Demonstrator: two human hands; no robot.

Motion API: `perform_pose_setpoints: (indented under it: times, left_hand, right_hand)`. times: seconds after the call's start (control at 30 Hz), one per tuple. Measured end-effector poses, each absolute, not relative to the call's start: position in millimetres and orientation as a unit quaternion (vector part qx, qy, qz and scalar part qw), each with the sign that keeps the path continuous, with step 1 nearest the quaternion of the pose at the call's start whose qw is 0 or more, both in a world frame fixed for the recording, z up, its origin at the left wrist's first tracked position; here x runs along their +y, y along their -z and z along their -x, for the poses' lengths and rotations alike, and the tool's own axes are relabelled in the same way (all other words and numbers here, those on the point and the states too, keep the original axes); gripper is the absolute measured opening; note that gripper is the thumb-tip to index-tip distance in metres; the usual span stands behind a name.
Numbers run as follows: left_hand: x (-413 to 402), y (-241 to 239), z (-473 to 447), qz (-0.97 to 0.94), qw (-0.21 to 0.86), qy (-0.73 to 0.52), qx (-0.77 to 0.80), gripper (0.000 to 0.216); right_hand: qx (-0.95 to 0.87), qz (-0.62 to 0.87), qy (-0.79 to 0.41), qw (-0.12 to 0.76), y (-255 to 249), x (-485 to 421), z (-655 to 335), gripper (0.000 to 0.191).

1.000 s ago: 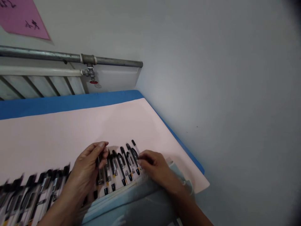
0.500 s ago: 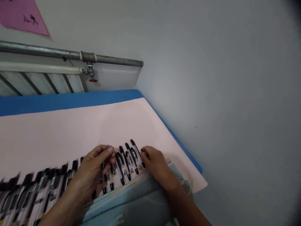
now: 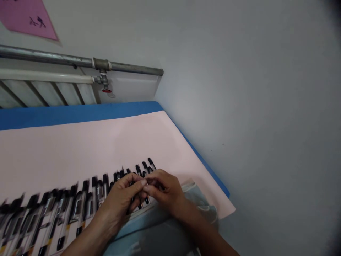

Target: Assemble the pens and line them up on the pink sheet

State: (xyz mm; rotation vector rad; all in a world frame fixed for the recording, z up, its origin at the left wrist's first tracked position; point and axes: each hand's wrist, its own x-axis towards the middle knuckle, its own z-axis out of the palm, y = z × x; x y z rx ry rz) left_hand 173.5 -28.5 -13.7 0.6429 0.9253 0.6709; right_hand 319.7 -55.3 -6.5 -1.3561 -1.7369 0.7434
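My left hand [image 3: 124, 195] and my right hand [image 3: 165, 189] meet at the fingertips over the right end of a row of pens. Both have thumb and fingers pinched together. Something tiny and pale may show between the fingertips, too small to name. Beneath and beside them lie several black-capped pens [image 3: 85, 185] with clear barrels, caps and small metal tips, side by side on a pink sheet [image 3: 80, 149]. My hands hide part of the right-hand pens. Light blue cloth [image 3: 157, 233] bunches below my wrists.
The sheet covers a blue tabletop [image 3: 128, 108] set in a corner against a grey wall [image 3: 253, 106]. Behind it are a white radiator [image 3: 42, 92], a metal pipe [image 3: 130, 68] and a red-handled valve [image 3: 106, 90]. A pink paper [image 3: 29, 19] hangs on the wall.
My left hand has moved right and my right hand slightly left, so their fingertips now come together. More pens on the left are uncovered; the right-hand ones are more hidden.
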Motion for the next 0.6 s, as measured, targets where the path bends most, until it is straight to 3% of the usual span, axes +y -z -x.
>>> perform_pose_setpoints:
  times: [0.23, 0.47, 0.6]
  left_hand:
    - [-20, 3, -171, -0.278, 0.786, -0.335, 0.438, 0.024]
    - [-17, -2, -167, -0.262, 0.782, -0.348, 0.446, 0.021]
    - [-18, -5, -168, -0.222, 0.795, -0.357, 0.437, 0.018]
  right_hand:
    - [-0.593, 0.639, -0.255, 0.418, 10, -59, -349, 0.011]
    - [-0.687, 0.672, -0.163, 0.223, 18, -70, -361, 0.013]
    - [-0.691, 0.654, -0.175, 0.254, 18, -71, -360, 0.016]
